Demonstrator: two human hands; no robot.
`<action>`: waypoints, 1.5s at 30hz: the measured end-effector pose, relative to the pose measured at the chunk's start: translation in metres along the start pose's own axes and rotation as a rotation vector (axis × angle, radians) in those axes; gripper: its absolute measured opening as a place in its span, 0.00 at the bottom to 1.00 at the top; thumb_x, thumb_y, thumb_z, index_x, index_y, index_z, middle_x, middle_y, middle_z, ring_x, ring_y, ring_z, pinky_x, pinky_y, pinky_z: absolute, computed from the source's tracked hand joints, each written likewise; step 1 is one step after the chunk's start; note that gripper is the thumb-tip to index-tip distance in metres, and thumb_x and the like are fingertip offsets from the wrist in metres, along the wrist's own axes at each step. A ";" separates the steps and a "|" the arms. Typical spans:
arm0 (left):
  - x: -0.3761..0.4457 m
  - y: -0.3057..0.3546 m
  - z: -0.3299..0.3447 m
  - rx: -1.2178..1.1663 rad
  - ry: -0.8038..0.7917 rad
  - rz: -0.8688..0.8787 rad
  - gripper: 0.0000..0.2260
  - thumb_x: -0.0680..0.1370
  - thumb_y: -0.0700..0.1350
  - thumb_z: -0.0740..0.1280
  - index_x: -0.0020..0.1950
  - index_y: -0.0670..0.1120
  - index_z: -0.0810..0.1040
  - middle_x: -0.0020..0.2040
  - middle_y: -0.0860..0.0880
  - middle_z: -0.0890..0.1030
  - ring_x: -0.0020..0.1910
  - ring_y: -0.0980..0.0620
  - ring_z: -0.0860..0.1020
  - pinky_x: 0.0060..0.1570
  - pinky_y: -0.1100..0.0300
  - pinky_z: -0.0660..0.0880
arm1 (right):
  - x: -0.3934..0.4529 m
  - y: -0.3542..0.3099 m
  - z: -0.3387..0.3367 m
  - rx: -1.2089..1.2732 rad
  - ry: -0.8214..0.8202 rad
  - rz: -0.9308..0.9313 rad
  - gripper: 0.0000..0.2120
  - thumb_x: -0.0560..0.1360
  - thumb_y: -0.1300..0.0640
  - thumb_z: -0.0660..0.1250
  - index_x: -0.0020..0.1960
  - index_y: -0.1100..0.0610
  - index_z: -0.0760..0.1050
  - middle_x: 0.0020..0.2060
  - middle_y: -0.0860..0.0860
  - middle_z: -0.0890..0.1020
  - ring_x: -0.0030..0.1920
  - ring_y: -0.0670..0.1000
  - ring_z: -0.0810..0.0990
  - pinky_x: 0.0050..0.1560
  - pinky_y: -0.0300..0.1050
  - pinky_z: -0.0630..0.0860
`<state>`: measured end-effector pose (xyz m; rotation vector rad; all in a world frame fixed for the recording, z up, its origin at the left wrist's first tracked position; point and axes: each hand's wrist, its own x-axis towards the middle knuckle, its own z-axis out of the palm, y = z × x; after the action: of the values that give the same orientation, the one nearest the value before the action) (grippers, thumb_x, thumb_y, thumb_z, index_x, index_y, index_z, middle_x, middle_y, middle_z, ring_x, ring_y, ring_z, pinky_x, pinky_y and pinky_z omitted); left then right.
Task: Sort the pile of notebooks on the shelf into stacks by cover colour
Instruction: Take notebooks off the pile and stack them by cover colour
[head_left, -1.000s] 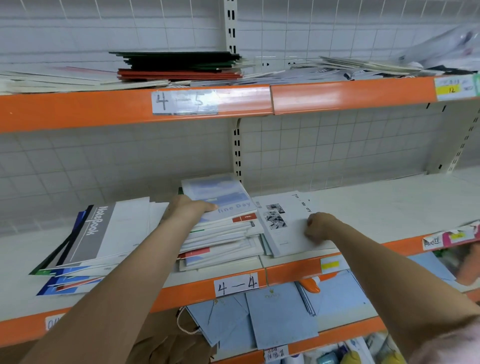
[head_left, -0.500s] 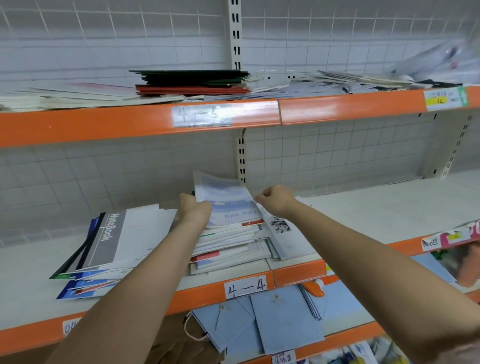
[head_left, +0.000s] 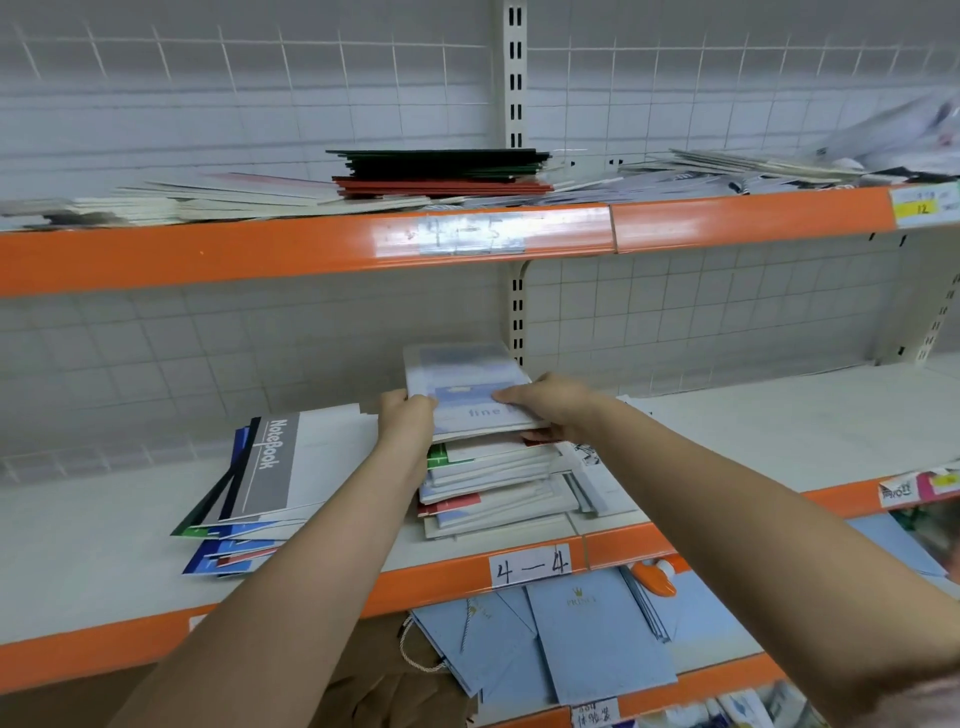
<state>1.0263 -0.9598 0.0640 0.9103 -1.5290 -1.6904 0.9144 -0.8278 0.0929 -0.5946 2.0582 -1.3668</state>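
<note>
right hand (head_left: 553, 402) now grips blue notebook (head_left: 460, 384) alongside left hand (head_left: 408, 415).

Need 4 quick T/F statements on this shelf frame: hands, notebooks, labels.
1. Both hands hold the pale blue notebook on top of the middle pile. True: left hand, right hand.
2. The shelf label under the pile reads 4-5. False: that label reads 4-4.
3. A grey "NoteBook" cover lies left of the pile. True.
4. The upper shelf holds only blue covers. False: a dark and red stack sits there.
</note>
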 end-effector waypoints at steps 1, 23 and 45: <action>0.000 0.001 -0.001 -0.001 -0.011 -0.004 0.13 0.76 0.36 0.61 0.60 0.37 0.72 0.52 0.38 0.79 0.50 0.40 0.79 0.56 0.46 0.75 | -0.002 -0.002 0.002 0.071 -0.014 0.000 0.14 0.73 0.53 0.72 0.46 0.58 0.68 0.42 0.54 0.78 0.31 0.50 0.81 0.26 0.40 0.79; 0.031 0.030 -0.164 -0.025 0.176 0.071 0.12 0.74 0.30 0.58 0.53 0.41 0.74 0.47 0.39 0.75 0.36 0.45 0.75 0.38 0.55 0.73 | 0.008 -0.008 0.044 -0.514 0.401 -0.259 0.06 0.77 0.55 0.64 0.49 0.58 0.74 0.43 0.55 0.80 0.41 0.55 0.77 0.42 0.44 0.74; 0.059 -0.079 -0.380 0.749 0.474 -0.144 0.15 0.78 0.37 0.60 0.63 0.32 0.74 0.62 0.32 0.75 0.60 0.32 0.73 0.58 0.49 0.70 | 0.008 -0.002 0.063 -1.012 0.583 0.269 0.56 0.57 0.20 0.61 0.72 0.58 0.63 0.67 0.59 0.67 0.68 0.60 0.63 0.65 0.55 0.65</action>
<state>1.3149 -1.2028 -0.0441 1.6898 -1.7868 -0.8510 0.9523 -0.8756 0.0740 -0.2734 3.1387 -0.2524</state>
